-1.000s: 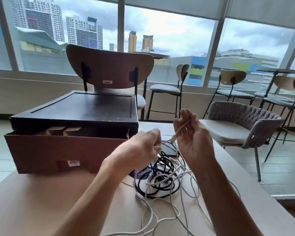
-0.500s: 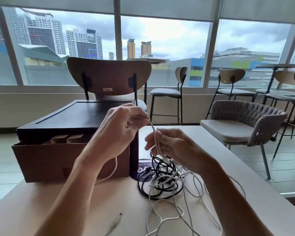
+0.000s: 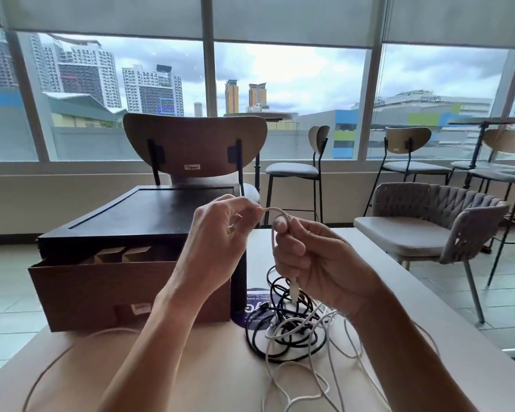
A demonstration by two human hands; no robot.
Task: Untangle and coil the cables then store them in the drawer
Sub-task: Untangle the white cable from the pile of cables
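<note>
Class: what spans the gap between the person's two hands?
An arc of white cable, held by left hand and right hand, in the head view.

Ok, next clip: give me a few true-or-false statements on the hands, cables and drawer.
1. The left hand and right hand both hold the white cable above the table. True.
2. The drawer is shut. False: it is pulled out.
3. The black cable lies in the drawer. False: it lies tangled on the table.
4. A chair stands behind the box. True.
</note>
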